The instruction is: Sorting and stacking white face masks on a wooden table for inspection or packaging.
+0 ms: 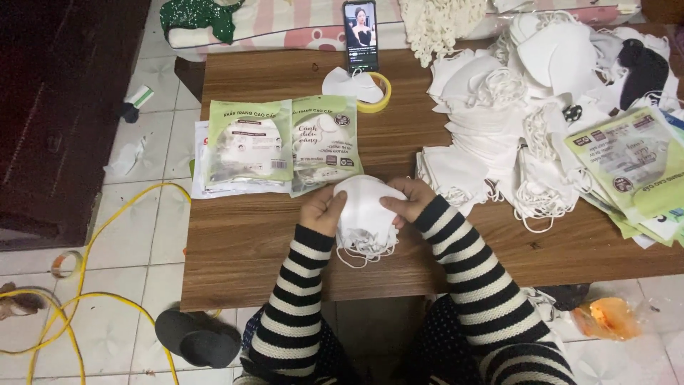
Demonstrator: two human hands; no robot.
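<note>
Both hands hold one small stack of white masks (365, 207) just above the near edge of the brown tabletop (242, 242). The left hand (322, 212) grips its left side, fingers curled around it. The right hand (407, 199) grips the right side the same way. White ear loops hang down under the stack. Just behind it lie green packets (249, 142). A big pile of white masks (499, 107) sits to the right. A phone (360, 28) stands at the far edge.
</note>
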